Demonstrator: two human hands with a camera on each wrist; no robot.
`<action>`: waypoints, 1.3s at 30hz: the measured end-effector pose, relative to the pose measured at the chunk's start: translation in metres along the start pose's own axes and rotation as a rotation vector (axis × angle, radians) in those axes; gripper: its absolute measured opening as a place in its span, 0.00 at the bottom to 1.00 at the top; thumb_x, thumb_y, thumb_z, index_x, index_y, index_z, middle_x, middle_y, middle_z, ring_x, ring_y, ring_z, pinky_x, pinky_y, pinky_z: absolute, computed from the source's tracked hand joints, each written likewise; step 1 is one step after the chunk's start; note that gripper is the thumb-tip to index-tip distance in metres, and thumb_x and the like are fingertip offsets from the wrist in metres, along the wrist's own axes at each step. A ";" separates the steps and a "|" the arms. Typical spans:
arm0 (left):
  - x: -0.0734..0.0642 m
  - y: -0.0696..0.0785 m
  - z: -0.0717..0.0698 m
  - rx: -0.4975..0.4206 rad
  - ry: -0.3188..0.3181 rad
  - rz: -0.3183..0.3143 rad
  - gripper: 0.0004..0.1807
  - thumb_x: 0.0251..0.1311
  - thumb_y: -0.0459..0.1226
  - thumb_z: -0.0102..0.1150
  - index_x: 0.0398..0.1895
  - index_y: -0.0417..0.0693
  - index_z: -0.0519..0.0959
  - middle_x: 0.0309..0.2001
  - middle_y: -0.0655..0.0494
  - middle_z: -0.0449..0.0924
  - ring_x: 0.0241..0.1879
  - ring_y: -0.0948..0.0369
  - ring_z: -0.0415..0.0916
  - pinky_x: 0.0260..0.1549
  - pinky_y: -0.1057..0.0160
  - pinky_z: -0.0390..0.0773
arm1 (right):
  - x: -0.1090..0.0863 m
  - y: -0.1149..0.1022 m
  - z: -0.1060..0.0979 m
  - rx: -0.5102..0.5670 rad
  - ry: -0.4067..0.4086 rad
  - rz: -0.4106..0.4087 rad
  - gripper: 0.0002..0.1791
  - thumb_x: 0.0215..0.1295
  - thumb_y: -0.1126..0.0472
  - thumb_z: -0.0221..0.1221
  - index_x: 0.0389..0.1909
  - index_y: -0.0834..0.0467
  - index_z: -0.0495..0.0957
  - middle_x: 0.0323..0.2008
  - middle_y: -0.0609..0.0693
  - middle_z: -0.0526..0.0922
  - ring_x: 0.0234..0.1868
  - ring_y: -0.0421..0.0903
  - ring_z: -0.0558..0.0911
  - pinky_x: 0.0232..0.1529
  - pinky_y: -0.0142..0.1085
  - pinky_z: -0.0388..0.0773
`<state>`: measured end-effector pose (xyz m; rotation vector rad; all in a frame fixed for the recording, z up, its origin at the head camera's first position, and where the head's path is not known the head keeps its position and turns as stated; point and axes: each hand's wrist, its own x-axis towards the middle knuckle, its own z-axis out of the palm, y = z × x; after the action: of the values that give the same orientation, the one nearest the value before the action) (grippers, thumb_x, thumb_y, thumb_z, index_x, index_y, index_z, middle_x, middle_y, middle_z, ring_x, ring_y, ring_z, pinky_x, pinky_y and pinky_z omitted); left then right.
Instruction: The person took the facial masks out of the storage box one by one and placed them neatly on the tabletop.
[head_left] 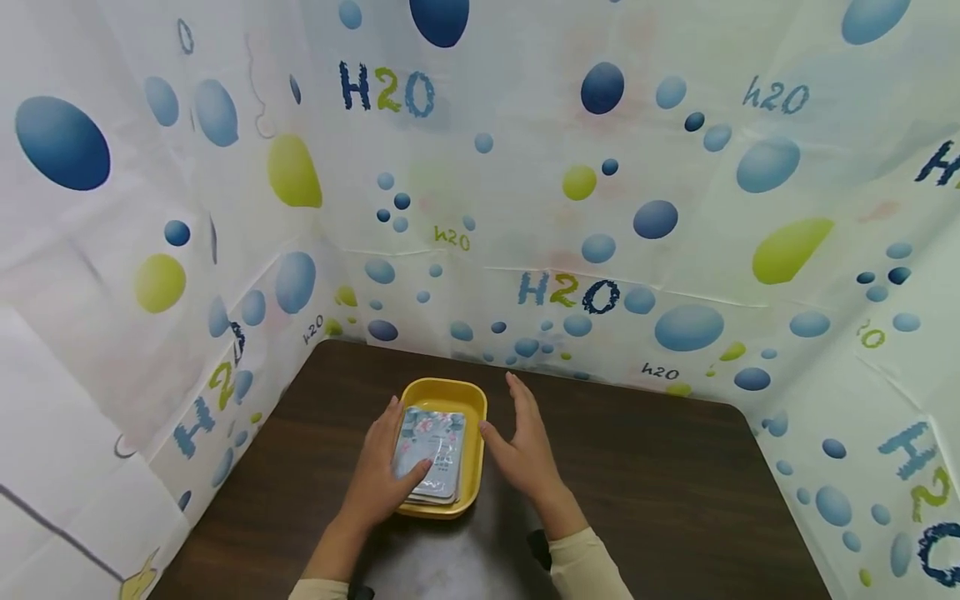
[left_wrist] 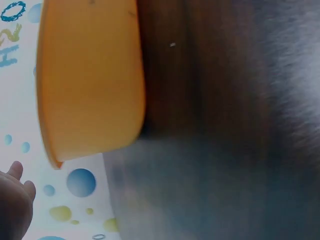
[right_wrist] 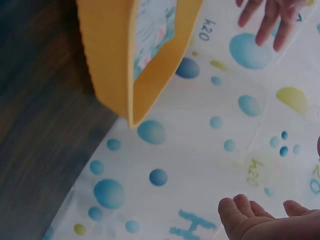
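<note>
A yellow plastic tray stands on the dark table. Inside it lies a stack of flat, shiny light-blue packets printed with pink flowers. My left hand is at the tray's left side, thumb reaching over the packets; whether it touches them I cannot tell. To the right of the tray is my right hand, fingers extended and thumb apart, its thumb tip close to the rim. Neither hand grips anything. The tray's outer wall fills the upper left of the left wrist view.
Dark wood-look table extends on both sides of the tray. Behind and beside it hangs a white sheet with blue and green dots and H2O lettering. Glare falls on the table's near part.
</note>
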<state>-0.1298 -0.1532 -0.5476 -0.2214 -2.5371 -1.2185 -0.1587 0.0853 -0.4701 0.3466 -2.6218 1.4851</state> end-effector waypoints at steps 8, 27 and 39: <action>-0.007 -0.015 0.006 -0.024 0.035 0.009 0.53 0.53 0.50 0.71 0.81 0.56 0.56 0.82 0.50 0.53 0.75 0.42 0.55 0.67 0.27 0.60 | 0.011 -0.003 0.015 0.106 -0.033 -0.007 0.42 0.69 0.53 0.62 0.80 0.41 0.53 0.80 0.47 0.57 0.78 0.53 0.63 0.76 0.56 0.61; -0.021 -0.042 0.024 0.047 -0.020 -0.006 0.56 0.46 0.55 0.75 0.78 0.46 0.62 0.80 0.39 0.54 0.73 0.34 0.58 0.63 0.26 0.63 | 0.011 0.015 0.084 0.557 0.013 0.185 0.47 0.65 0.66 0.66 0.80 0.58 0.51 0.79 0.63 0.56 0.79 0.65 0.57 0.78 0.58 0.51; -0.030 -0.049 0.021 0.120 -0.053 -0.040 0.58 0.43 0.62 0.76 0.76 0.49 0.65 0.80 0.40 0.53 0.74 0.35 0.57 0.62 0.27 0.65 | 0.007 0.029 0.121 0.566 0.068 0.318 0.48 0.63 0.65 0.65 0.80 0.56 0.51 0.80 0.66 0.52 0.80 0.64 0.54 0.78 0.60 0.51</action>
<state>-0.1198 -0.1674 -0.6067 -0.1778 -2.6618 -1.0840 -0.1709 -0.0050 -0.5554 -0.0894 -2.2311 2.2885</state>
